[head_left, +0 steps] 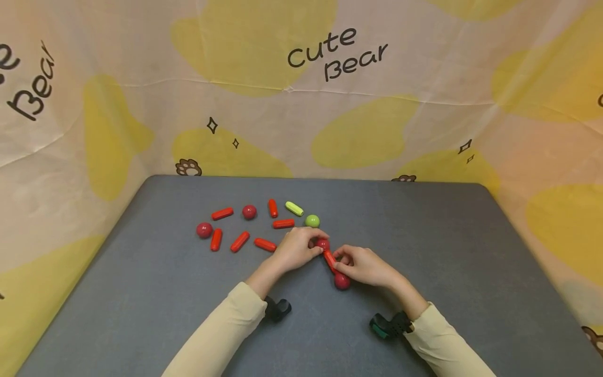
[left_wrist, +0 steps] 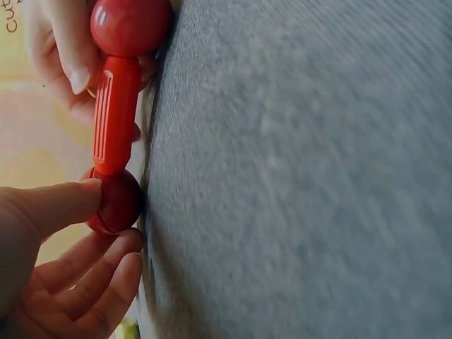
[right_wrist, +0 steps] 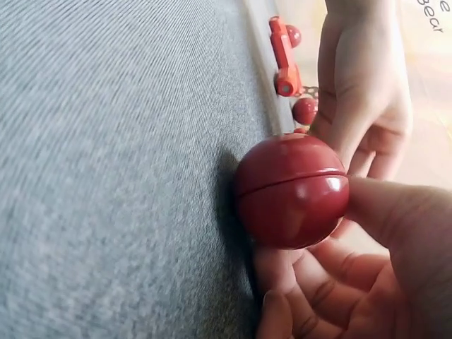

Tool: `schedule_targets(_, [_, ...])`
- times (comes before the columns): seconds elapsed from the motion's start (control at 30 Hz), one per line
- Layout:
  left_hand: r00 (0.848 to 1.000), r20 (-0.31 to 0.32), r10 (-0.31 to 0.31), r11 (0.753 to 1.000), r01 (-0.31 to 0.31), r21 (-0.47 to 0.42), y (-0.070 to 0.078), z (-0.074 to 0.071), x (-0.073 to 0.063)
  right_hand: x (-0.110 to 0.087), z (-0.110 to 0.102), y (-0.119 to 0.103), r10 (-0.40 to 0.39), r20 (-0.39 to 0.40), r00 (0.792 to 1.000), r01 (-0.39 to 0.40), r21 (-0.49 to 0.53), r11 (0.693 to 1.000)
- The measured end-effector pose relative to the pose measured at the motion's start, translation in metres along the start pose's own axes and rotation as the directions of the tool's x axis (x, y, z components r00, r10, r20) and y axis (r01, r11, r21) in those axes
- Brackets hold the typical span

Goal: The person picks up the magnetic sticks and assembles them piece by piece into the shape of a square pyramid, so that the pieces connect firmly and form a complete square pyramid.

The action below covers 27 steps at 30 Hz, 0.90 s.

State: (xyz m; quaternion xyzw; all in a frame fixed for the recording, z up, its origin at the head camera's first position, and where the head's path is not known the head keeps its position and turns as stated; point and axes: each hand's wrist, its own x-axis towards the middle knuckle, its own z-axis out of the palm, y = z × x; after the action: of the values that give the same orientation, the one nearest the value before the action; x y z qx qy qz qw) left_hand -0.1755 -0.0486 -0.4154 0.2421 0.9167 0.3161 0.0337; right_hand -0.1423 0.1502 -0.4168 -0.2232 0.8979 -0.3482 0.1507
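My left hand [head_left: 298, 248] pinches a dark red ball [left_wrist: 116, 201] between thumb and fingers. A red ribbed rod [left_wrist: 116, 116] joins that ball to a second red ball [right_wrist: 293, 191] on the side nearer me. With thumb and fingers my right hand [head_left: 365, 265] holds the rod close to this second ball. In the right wrist view the second ball covers the rod and some fingertips. The joined piece lies on or just above the grey table [head_left: 188, 303]; which one I cannot tell.
Loose red rods [head_left: 240, 242] lie to the left, several of them, with a red ball [head_left: 249, 212] and another red ball [head_left: 204, 230]. Beyond my left hand are a green ball [head_left: 312, 221] and a lime rod [head_left: 294, 208]. A printed cloth [head_left: 264, 125] hangs around the table.
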Motion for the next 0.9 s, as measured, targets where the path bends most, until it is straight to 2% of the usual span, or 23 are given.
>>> schedule_targets(0.2, [1.000, 0.001, -0.001, 1.000, 0.001, -0.006, 0.006, 0.005, 0.006, 0.002, 0.001, -0.001, 0.071, -0.012, 0.997, -0.071, 0.024, 0.997])
schedule_targets(0.4, [1.000, 0.020, -0.014, 0.999, 0.014, -0.030, 0.010, 0.008, 0.010, 0.004, 0.003, -0.005, 0.176, -0.047, 0.983, -0.173, 0.073, 0.982])
schedule_targets(0.67, [1.000, 0.016, 0.010, 0.999, -0.009, -0.040, 0.010, 0.010, 0.009, 0.004, 0.004, -0.006, 0.217, -0.071, 0.974, -0.211, 0.083, 0.974])
schedule_targets(0.9, [1.000, 0.015, 0.010, 0.997, -0.009, -0.074, 0.008, -0.001, 0.002, 0.002, 0.002, -0.006, 0.248, -0.058, 0.967, -0.240, 0.114, 0.964])
